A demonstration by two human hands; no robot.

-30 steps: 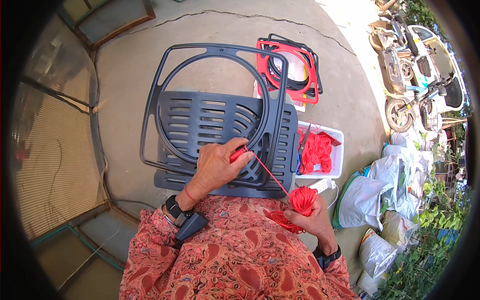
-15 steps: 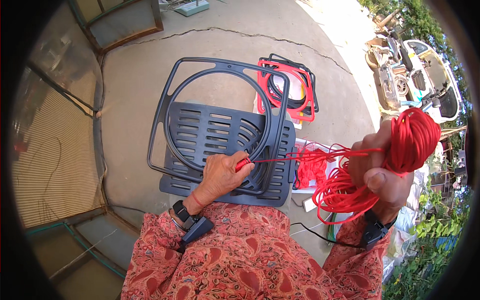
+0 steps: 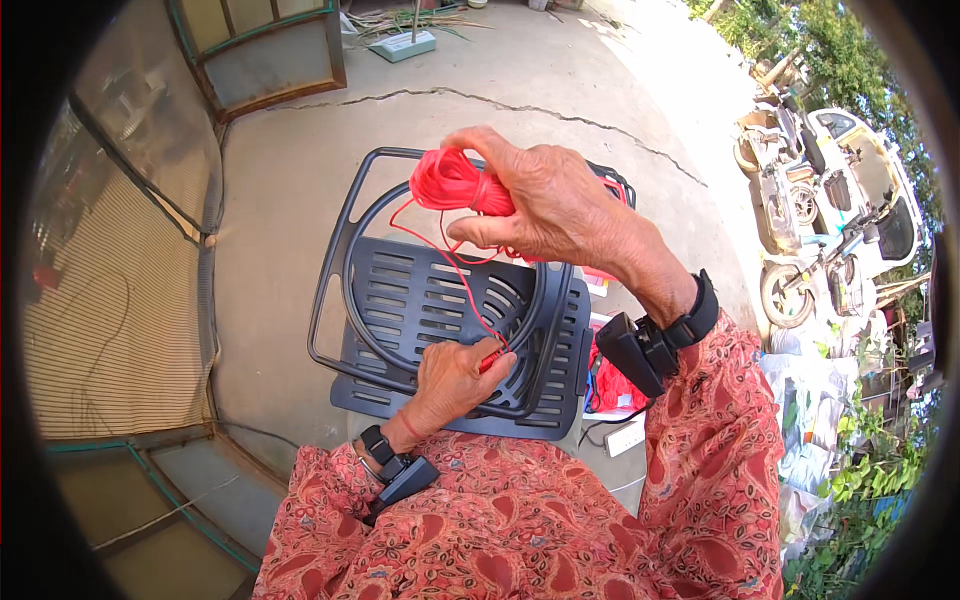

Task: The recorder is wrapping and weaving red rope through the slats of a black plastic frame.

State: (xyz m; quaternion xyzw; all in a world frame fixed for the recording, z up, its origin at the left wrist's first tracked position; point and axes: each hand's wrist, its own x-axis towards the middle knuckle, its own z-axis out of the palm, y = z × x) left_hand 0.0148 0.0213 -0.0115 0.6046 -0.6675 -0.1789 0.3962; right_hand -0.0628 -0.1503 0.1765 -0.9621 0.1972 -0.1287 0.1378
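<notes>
A bundle of red cord (image 3: 447, 180) is in my right hand (image 3: 570, 205), closed on it above the far part of a black frame (image 3: 372, 155) with a round ring inside. From the bundle a loose strand hangs down to my left hand (image 3: 450, 378). That hand is closed round the ring's near right part, where red cord turns (image 3: 490, 360) wrap the bar beside the thumb. Beneath the frame lies a black slotted panel (image 3: 385, 290), apparently on my lap. My right hand and the bundle hide part of the frame's far side.
Beyond the panel's right edge, a white box (image 3: 600, 412) holds more red cord. A white block (image 3: 627, 437) lies near it, with cables. Another frame (image 3: 625, 185) is mostly behind my right hand. A metal-framed door (image 3: 270, 70) is at the far left, motorbikes (image 3: 800, 200) at the right.
My right hand has swung from the right side to the left and away from me, carrying the cord bundle over the frame. The strand has gone from taut to slack. My left hand keeps its grip.
</notes>
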